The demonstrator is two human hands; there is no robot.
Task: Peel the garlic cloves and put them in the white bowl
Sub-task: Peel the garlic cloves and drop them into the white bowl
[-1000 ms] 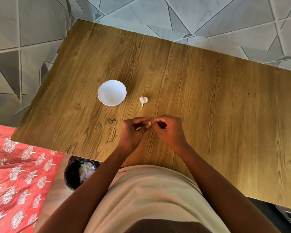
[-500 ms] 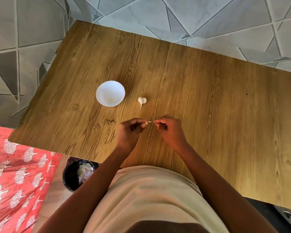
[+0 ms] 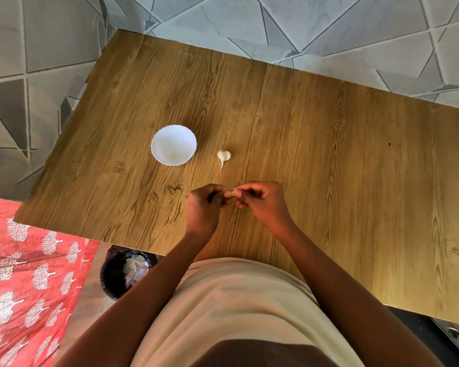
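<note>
A small garlic clove (image 3: 233, 193) is pinched between the fingertips of my left hand (image 3: 206, 205) and my right hand (image 3: 263, 201), just above the wooden table (image 3: 329, 154). Both hands have curled fingers that hide most of the clove. The white bowl (image 3: 173, 144) stands on the table beyond and left of my hands, with a small yellowish piece in its bottom. The rest of the garlic bulb (image 3: 224, 156), white with a thin stem, lies to the right of the bowl.
A black waste bin (image 3: 122, 271) with pale scraps inside stands on the floor under the table's near left edge. A red patterned cloth (image 3: 24, 274) lies at the lower left. Tiled wall runs behind the table.
My hands stay close together around the clove, with small finger shifts. The view has drifted slightly; bowl and bulb have not moved.
</note>
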